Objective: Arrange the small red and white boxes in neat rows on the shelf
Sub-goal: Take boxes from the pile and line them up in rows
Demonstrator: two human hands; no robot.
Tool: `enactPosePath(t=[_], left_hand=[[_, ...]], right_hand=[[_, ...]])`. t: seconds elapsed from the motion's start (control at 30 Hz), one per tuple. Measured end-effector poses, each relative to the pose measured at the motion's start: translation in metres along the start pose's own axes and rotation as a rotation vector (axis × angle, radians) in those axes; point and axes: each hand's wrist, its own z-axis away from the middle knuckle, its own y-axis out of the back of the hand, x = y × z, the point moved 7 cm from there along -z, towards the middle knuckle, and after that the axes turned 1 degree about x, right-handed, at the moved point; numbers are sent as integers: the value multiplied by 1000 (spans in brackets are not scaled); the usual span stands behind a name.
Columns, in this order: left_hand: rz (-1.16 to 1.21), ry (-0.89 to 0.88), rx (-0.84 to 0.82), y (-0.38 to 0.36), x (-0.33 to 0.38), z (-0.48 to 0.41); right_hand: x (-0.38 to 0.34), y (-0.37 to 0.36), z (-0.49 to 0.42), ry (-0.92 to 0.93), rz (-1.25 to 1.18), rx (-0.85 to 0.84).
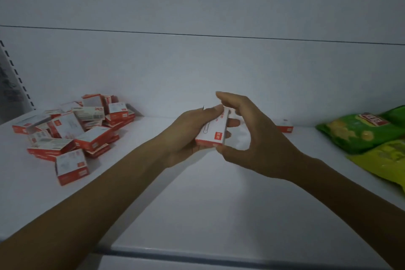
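Note:
A small red and white box (213, 131) is held above the middle of the white shelf (197, 204). My left hand (186, 136) grips it from below and from the left, fingers curled under it. My right hand (256, 136) curves around its right side, the thumb touching its near corner and a finger over its top. A loose heap of several red and white boxes (72, 129) lies at the shelf's left rear. One more such box (285, 126) sits at the back, partly hidden behind my right hand.
Green and yellow snack bags (361, 133) lie at the right end of the shelf. The white back wall rises behind. A perforated upright post (15, 74) stands at the far left. The shelf's front edge (219, 254) runs across the bottom.

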Motion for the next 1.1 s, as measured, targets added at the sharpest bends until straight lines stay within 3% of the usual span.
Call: enactPosePath(t=[0.1,0.2,0.43,0.6,0.83,0.93,1.1], left_hand=[[46,7,159,-13,-8,-23],[92,-2,294,-29,-17,-40],[27,-39,379,-57,-36,-68],[-369,-149,303,-47,-33,-89],[-1037,-252,383,-29,-48,-110],[-1263,-387,411,-37,-37,-94],[-1623,-406,247,-70,-40,-69]], right_hand=[[35,27,12,-84,24,123],[65,38,21,-199,4,103],[103,52,35,-175,69,174],[126,48,32,-174,143,84],[162,64,44,-323,210,170],[167,63,48,-370,231,140],[159,64,46,-308,385,137]])
